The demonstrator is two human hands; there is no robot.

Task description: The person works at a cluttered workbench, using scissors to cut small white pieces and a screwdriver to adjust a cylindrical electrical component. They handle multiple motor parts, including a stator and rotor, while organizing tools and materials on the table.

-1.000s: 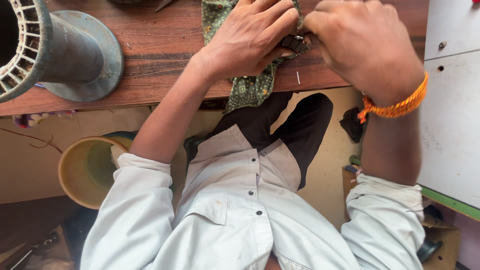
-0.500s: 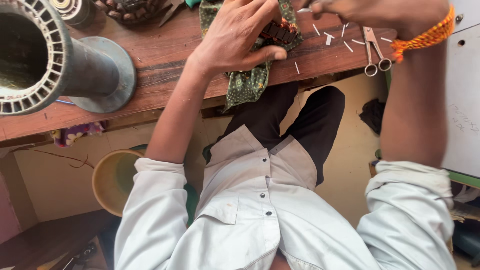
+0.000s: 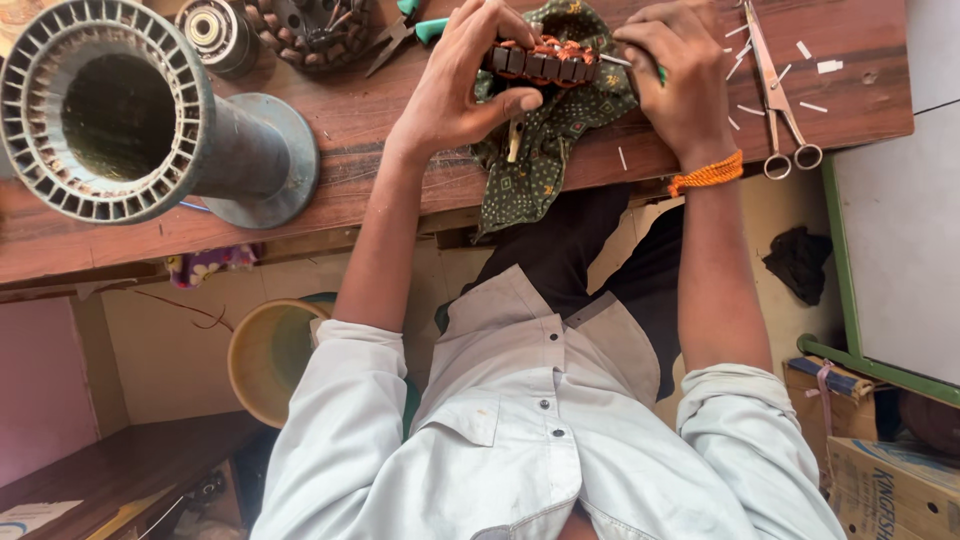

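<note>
My left hand grips a dark slotted motor core with copper windings, holding it over a green patterned cloth on the wooden bench. My right hand, with an orange thread at the wrist, pinches a thin green-handled tool whose tip meets the right end of the core. A small wooden stick lies on the cloth under my left thumb.
A large grey slotted motor housing lies on the bench at left, with a bearing and teal-handled pliers behind it. Scissors and white paper strips lie right. A yellow bucket and cardboard box stand below.
The view has pulled back and shows more of the bench. My right hand came in from the right, near the scissors, to the end of the core. My left hand keeps holding the core.
</note>
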